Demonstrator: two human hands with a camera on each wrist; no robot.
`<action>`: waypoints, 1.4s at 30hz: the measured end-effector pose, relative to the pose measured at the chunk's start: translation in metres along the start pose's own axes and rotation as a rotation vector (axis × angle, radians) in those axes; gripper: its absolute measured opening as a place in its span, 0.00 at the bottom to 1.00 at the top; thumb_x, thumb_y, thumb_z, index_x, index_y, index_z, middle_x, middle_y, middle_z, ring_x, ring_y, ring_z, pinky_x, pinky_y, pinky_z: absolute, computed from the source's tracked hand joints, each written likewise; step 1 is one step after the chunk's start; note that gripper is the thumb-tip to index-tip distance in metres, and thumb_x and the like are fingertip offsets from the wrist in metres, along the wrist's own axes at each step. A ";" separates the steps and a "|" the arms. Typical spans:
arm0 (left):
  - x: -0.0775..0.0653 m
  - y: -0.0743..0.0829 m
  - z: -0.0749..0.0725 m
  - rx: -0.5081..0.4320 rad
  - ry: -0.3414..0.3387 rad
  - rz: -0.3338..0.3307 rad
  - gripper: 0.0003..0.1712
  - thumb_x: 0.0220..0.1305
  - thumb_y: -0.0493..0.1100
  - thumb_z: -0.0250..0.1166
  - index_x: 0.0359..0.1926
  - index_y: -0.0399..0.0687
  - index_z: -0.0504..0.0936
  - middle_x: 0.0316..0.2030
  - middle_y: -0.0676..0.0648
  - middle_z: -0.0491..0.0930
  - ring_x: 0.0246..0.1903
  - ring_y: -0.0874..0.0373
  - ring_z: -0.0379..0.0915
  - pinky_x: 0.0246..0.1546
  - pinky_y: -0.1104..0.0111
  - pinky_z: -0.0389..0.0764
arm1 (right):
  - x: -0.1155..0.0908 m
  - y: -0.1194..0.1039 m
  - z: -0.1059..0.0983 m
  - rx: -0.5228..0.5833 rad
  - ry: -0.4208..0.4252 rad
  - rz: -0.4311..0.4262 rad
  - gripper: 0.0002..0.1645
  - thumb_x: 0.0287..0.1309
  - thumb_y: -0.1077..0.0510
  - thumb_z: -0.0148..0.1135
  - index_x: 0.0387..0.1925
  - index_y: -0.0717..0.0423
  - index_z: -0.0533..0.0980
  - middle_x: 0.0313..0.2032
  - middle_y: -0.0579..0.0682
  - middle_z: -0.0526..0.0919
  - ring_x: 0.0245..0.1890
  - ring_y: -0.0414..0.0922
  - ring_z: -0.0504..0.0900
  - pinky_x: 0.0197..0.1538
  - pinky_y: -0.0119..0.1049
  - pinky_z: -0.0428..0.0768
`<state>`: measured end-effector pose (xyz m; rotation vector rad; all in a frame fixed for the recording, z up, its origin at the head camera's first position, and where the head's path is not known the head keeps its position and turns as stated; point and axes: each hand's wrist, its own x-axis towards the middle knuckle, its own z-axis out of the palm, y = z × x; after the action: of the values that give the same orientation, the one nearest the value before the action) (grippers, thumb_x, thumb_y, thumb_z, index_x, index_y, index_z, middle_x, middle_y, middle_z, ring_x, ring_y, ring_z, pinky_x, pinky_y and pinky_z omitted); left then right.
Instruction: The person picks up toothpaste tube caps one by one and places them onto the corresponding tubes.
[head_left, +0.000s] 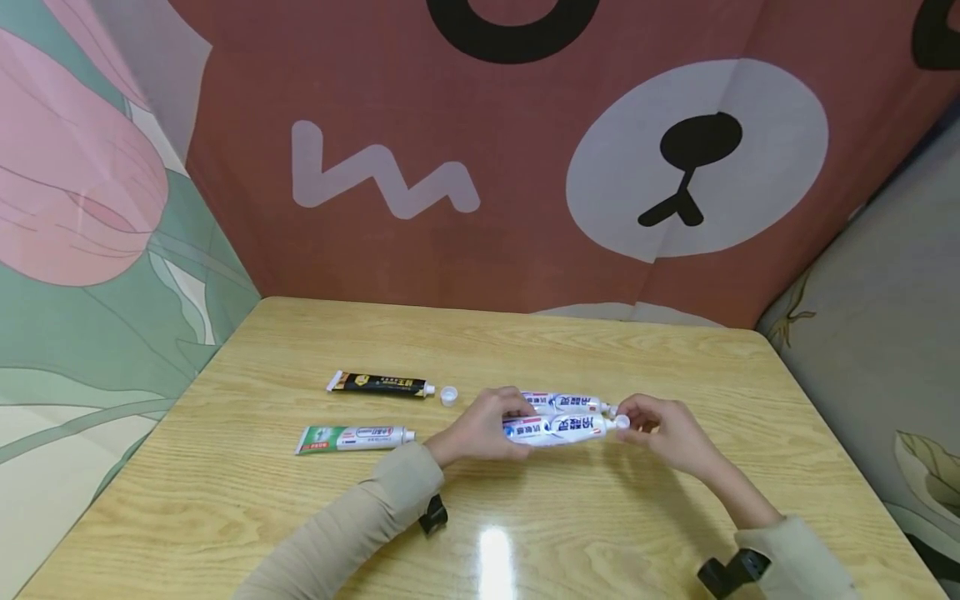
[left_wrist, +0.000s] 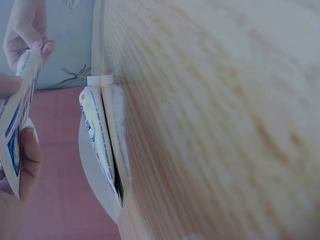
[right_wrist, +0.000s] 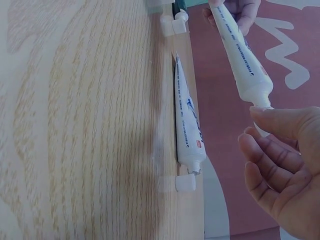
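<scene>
My left hand (head_left: 491, 425) grips a white and blue toothpaste tube (head_left: 558, 429) and holds it above the table. At the tube's front end, my right hand (head_left: 671, 433) pinches the white cap (head_left: 622, 422) between thumb and fingers. In the right wrist view the thumb (right_wrist: 285, 122) lies over that cap, partly hiding it. Behind the held tube, a second white and blue toothpaste tube (right_wrist: 186, 125) lies on the table. A loose white cap (right_wrist: 185, 183) sits just in front of its nozzle. Whether the held cap is still attached cannot be told.
On the left of the wooden table (head_left: 465, 346) lie a black toothpaste tube (head_left: 382, 385) and a green and white toothpaste tube (head_left: 352, 438). A white cap (head_left: 448, 396) stands beside the black tube's nozzle. A printed cloth (head_left: 525, 250) hangs behind the table.
</scene>
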<state>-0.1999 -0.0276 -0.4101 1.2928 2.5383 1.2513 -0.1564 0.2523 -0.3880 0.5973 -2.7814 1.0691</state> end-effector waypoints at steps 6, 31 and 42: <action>0.000 0.001 0.000 0.004 0.004 -0.004 0.20 0.37 0.38 0.74 0.38 0.43 0.82 0.35 0.53 0.77 0.32 0.66 0.68 0.31 0.77 0.73 | 0.000 0.000 -0.001 0.001 0.000 0.015 0.10 0.45 0.66 0.68 0.31 0.56 0.78 0.24 0.42 0.78 0.24 0.36 0.74 0.26 0.31 0.73; -0.001 0.001 0.001 -0.020 0.022 -0.018 0.21 0.36 0.36 0.74 0.38 0.42 0.81 0.36 0.51 0.76 0.33 0.65 0.69 0.32 0.77 0.73 | 0.001 -0.003 -0.004 -0.031 0.019 -0.025 0.10 0.42 0.68 0.69 0.31 0.58 0.80 0.24 0.42 0.78 0.23 0.35 0.72 0.25 0.32 0.74; -0.001 0.001 0.000 -0.017 0.016 -0.024 0.21 0.37 0.37 0.74 0.38 0.42 0.81 0.36 0.52 0.76 0.33 0.65 0.69 0.32 0.77 0.74 | 0.002 -0.002 -0.005 -0.055 0.015 -0.058 0.10 0.42 0.69 0.69 0.31 0.59 0.80 0.24 0.41 0.77 0.23 0.34 0.71 0.25 0.30 0.73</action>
<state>-0.1985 -0.0280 -0.4100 1.2496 2.5407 1.2815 -0.1576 0.2536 -0.3823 0.6559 -2.7527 0.9791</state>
